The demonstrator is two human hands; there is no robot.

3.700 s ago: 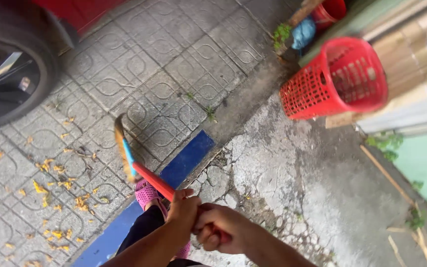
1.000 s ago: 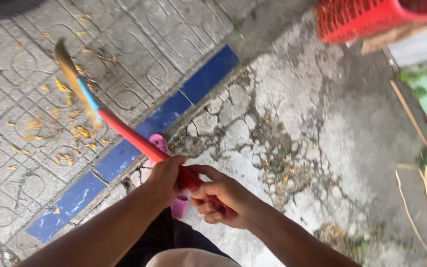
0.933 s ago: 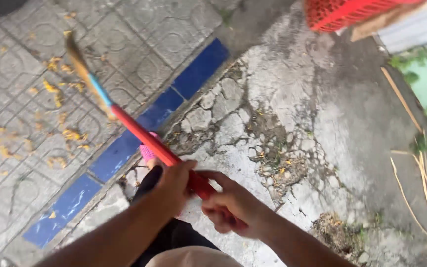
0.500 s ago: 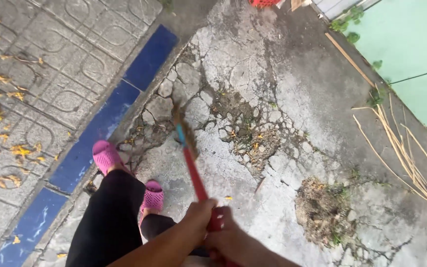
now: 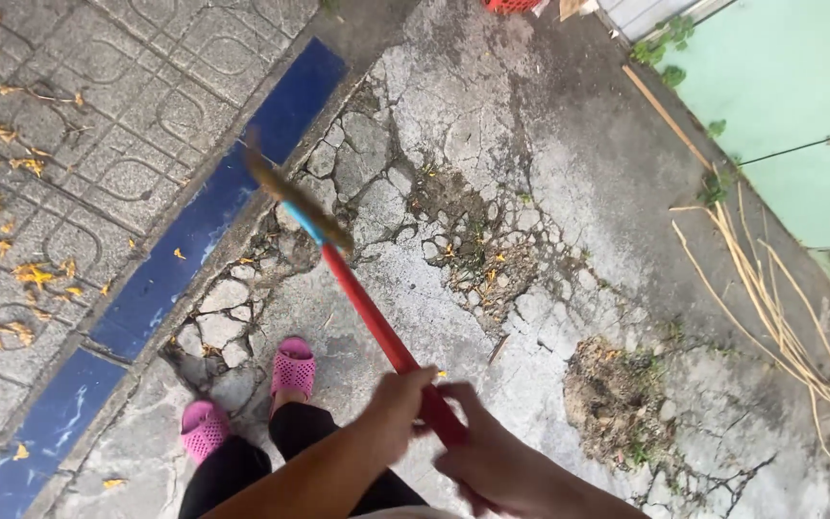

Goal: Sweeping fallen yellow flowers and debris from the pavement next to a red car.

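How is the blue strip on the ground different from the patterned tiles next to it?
The blue strip is smooth, glossy and one plain colour; the patterned tiles are grey with raised curved shapes. The blue strip is a narrow line, while the patterned tiles spread over a wide area. Many yellow leaves lie on the tiles, only a few on the strip. Both are flat paving beside the cracked concrete.
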